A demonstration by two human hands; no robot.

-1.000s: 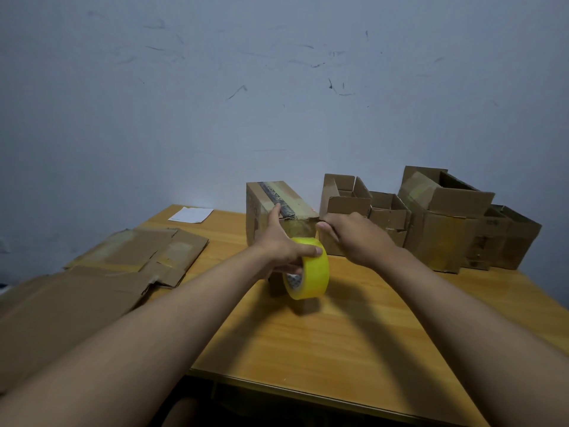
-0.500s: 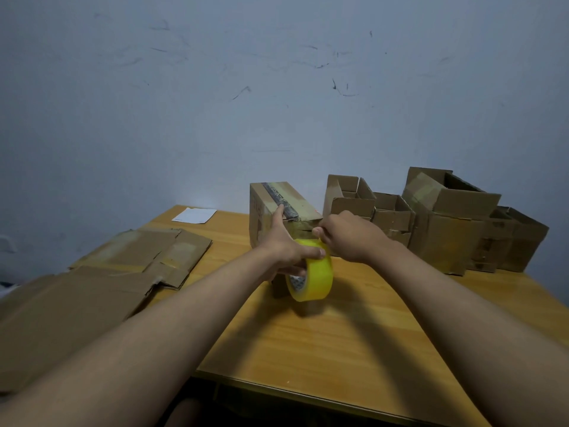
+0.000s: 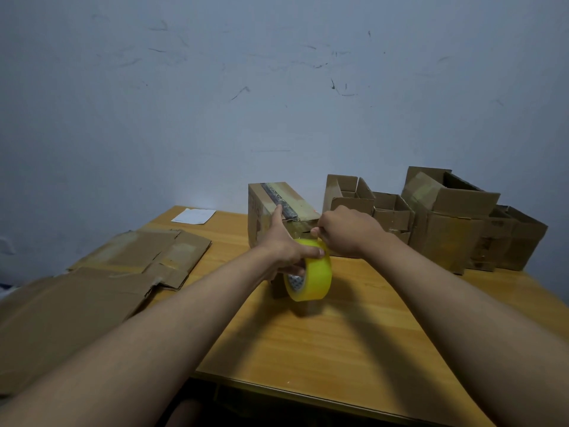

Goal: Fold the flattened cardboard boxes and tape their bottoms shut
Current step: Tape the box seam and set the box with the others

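The person is working at the near end of a box [image 3: 277,208] that is sitting bottom-up on the table [image 3: 323,340], its closed flaps already crossed by a dark strip along the seam. The left hand [image 3: 284,245] is gripping the tape [image 3: 309,269], a yellow roll: the thumb is lying over the top of the roll, the lower fingers are curling under it, and the index finger is stretching forward along the box's upper edge. The right hand [image 3: 345,231] is curling into a loose fist just beside the roll and against the box's near corner; it seems to be pinching the free end of the tape, though the strip itself is too clear to make out.

The step in hand is probably laying tape over the near end of the seam. To do it well, the person is best keeping the roll low and close to the cardboard, so the strip is coming off taut and flat, not twisting. The right hand should be pressing the end down on the side wall first, then the left drawing the roll up and along the seam in line with the dark strip. The box is light and could be sliding back, so the resting index finger is useful as a brace.

Flat boxes [image 3: 101,288] are lying at the left, not yet folded; open boxes [image 3: 443,220] are standing at the right.
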